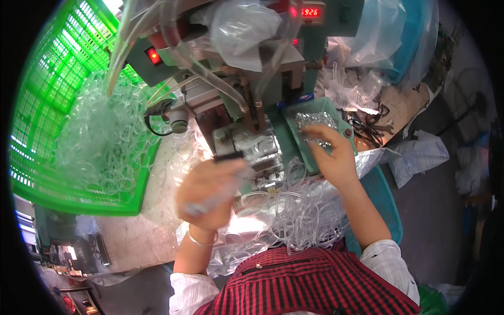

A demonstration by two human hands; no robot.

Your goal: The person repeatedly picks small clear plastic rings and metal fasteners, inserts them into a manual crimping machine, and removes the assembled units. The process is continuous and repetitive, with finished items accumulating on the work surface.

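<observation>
My left hand (206, 193) is blurred in front of the machine's metal fixture (258, 143), closed around a pale, elongated object (216, 199) too smeared to name. A black piece (229, 156) shows just beyond its fingers; whether it belongs to that object I cannot tell. Over a green plastic tray (311, 159), my right hand (334, 155) has thumb and forefinger apart, close to small shiny metal parts (315, 118). A heap of clear plastic tubing loops (303, 220) lies between my forearms, against the red-and-black checked apron (291, 279).
On the left, a green plastic basket (143, 189) holds many clear tubing loops (106, 134). The bench machine has a lit red switch (153, 56), a red digital display (311, 12) and hoses (216, 80). Plastic bags (354, 86) and dark scraps (368, 128) lie at right.
</observation>
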